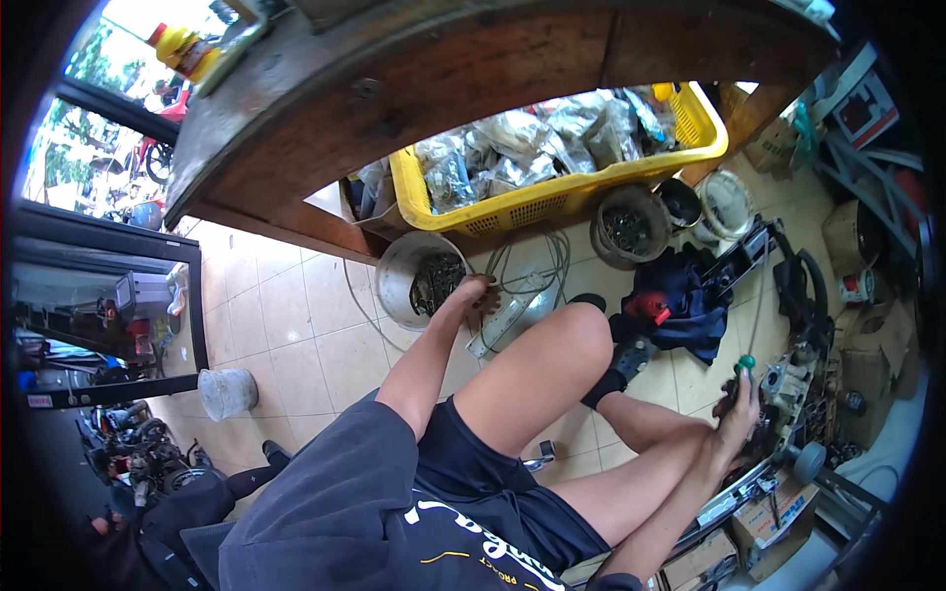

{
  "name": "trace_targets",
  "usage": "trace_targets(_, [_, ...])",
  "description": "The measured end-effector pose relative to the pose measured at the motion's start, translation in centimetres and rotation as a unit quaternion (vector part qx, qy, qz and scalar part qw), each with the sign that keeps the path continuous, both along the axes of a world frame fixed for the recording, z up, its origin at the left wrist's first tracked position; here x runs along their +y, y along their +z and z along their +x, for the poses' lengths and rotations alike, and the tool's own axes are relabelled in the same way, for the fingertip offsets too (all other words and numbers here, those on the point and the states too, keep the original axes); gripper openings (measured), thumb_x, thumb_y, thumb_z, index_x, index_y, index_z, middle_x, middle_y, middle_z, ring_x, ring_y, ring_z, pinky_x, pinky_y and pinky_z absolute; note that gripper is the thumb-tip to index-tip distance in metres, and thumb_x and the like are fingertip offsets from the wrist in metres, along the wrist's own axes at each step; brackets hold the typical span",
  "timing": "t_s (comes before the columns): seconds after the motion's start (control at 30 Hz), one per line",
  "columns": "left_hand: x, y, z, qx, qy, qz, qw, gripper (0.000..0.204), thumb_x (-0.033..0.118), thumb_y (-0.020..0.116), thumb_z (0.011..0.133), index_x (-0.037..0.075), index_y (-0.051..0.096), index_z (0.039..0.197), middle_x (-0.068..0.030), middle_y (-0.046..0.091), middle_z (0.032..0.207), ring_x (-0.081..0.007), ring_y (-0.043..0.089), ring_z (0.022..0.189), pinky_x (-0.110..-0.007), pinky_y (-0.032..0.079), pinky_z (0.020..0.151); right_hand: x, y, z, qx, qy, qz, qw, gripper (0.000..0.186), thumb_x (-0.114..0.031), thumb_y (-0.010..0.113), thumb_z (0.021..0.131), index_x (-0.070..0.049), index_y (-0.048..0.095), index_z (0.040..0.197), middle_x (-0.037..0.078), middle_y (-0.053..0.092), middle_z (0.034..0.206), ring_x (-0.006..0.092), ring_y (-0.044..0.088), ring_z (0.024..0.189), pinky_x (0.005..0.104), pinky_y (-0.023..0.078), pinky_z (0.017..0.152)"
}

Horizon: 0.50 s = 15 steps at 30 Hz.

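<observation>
My left hand [479,294] is at the right rim of a whitish bucket [392,286], its fingers apart and bent downward with nothing visible in them. Inside that bucket lies a heap of small dark metal parts [439,283]. On the right, my right hand [737,412] is closed around a screwdriver with a green handle [746,362]; its long thin shaft points away from me. Beside that hand are a dark greasy part, which I cannot make out, and a grey metal engine casing [785,379] on a motorcycle frame.
A yellow crate [552,204] full of plastic-bagged parts stands beneath the wooden table [394,89]. More buckets [631,225] sit to its right, near dark cloth [690,295]. A cable coil [537,261] lies on the tiles. Cardboard boxes [778,512] line the right; another person [187,512] is lower left.
</observation>
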State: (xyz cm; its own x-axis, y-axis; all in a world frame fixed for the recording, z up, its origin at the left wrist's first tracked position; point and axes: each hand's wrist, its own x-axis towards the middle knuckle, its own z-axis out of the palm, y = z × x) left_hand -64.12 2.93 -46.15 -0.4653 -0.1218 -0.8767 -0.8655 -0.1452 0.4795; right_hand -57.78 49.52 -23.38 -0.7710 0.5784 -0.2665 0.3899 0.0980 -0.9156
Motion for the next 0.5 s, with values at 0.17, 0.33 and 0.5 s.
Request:
trace_targets(0.17, [-5.2,8.5,1.3,0.092,-0.067,-0.096,0.989,0.033,0.030,0.053,0.094,0.006,0.057,0.116,-0.0082,0.064,0.097,-0.0206,0.065,0.087,-0.036,0.054,0.067,-4.6,-0.6,-4.9,0.027,-0.041,-0.291,0.955,0.030,-0.041,0.063,0.087,-0.014,0.061,0.099,0.000,0.056,0.073,0.0094,0.045,0.045,0.0212,0.033,0.040])
trace_targets(0.33, [-10.4,17.8,7.8,0.252,0.095,-0.039,0.962,0.036,0.033,0.054,0.094,0.010,0.054,0.121,-0.0060,0.065,0.101,-0.0183,0.064,0.088,-0.035,0.053,0.075,-8.8,-2.1,-8.6,0.003,0.029,-0.363,0.931,0.033,-0.050,0.059,0.085,-0.017,0.057,0.084,-0.002,0.054,0.066,0.0107,0.045,0.044,0.0243,0.034,0.042])
trace_targets(0.5, [-18.0,19.7,19.2,0.217,0.221,-0.118,0.944,0.042,0.033,0.050,0.095,0.010,0.050,0.130,-0.0095,0.064,0.110,-0.0216,0.064,0.093,-0.036,0.053,0.076,-14.1,-5.8,-11.5,-0.033,0.069,-0.309,0.948,0.043,-0.052,0.056,0.085,-0.011,0.058,0.074,0.002,0.051,0.056,0.0154,0.047,0.040,0.0290,0.035,0.037])
